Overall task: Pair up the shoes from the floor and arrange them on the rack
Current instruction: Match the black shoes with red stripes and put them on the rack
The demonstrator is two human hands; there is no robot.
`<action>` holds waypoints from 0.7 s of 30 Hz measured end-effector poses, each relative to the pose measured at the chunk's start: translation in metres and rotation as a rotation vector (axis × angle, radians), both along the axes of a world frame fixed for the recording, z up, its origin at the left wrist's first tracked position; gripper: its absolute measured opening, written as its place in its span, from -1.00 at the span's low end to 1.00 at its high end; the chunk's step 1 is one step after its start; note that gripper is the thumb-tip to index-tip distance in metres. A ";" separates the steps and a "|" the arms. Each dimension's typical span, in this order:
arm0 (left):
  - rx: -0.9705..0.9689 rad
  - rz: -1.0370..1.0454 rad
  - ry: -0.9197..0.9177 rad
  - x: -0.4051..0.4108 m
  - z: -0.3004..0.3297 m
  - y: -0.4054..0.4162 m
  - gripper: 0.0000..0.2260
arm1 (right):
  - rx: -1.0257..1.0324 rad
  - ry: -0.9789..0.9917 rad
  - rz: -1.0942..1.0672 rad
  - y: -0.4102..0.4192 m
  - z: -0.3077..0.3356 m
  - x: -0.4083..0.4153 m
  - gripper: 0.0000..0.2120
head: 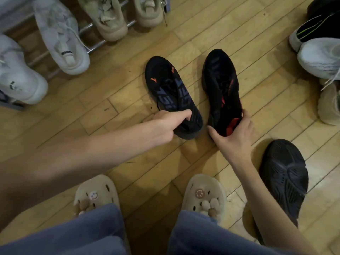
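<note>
Two black sneakers stand side by side on the wooden floor, toes pointing away from me. The left black sneaker (170, 89) has orange marks and grey lettering; my left hand (165, 124) has its fingers hooked into its heel opening. The right black sneaker (220, 85) has a red lining; my right hand (233, 137) grips its heel, thumb and fingers around the collar. The metal shoe rack (95, 47) runs along the upper left and carries two white sneakers (60, 35) and two beige sneakers (108, 19).
A black shoe (284, 177) lies on its side by my right forearm, sole showing. At the right edge lie a white sneaker (320, 56), a black one with green stripes (312, 28) and a beige one (329, 103). My feet wear beige clogs (204, 196).
</note>
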State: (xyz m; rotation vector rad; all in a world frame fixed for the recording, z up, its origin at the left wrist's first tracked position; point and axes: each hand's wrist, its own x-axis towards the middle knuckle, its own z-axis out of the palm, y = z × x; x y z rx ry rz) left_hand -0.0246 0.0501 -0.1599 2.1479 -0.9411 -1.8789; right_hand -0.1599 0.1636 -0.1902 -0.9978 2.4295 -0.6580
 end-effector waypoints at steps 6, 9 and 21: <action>-0.134 0.064 0.103 0.040 0.034 0.001 -0.70 | 0.138 0.092 -0.041 -0.023 0.003 0.010 0.09; -0.332 -0.029 -0.018 0.065 0.049 -0.007 -0.42 | 0.040 0.068 -0.072 -0.031 0.014 0.014 0.03; -0.706 -0.151 -0.082 0.126 0.093 -0.020 -0.51 | -0.302 0.172 -0.074 -0.050 0.049 0.051 0.09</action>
